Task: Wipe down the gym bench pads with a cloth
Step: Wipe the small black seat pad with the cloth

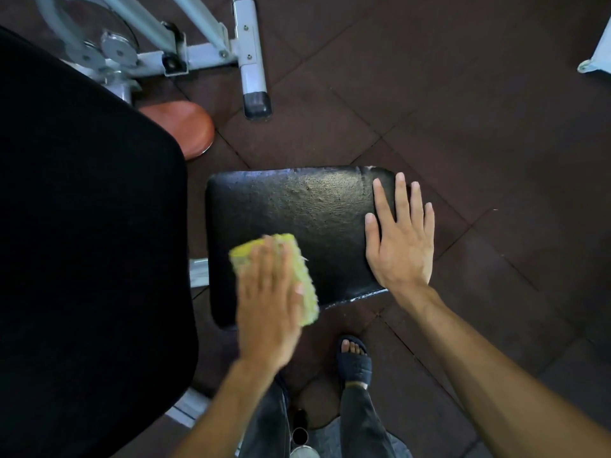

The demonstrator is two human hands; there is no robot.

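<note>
seat pad under the cloth, near corner first

while the left hand (pixel 269 302) presses a yellow-green terry cloth (pixel 299 276) flat onto the small square black vinyl seat pad (pixel 297 219), the wiping step looks to be in hand. the cloth sits at the near left part of that pad, its near end reaching over the near edge, and both it and the hand are smeared with blur, which i read as a stroke in progress, though its direction cannot be told.

the left fingers lie straight and close together on top of the cloth, pinning it with palm and fingers rather than clenching it; the thumb is hidden. the right hand (pixel 401 239) rests palm down on the right edge of the same pad, its fingers (pixel 400 200) spread and straight, holding nothing; the outer fingers overhang the edge above the dark tiled rubber floor (pixel 463 110). it seems to be steadying the pad or the body.

most of the pad's far half and its right side are bare of the cloth, and whether they have been wiped cannot be told; the sheen there could be light or damp. the next move, as i judge it, calls for carrying the cloth across towards the far edge and the right, which means the right hand must lift or shift.

the large black padded backrest (pixel 82 226) at left fills much of the view and touches neither hand. beyond it stand a round reddish-brown pad (pixel 188 127) and a pale grey steel machine frame (pixel 244 54).
</note>
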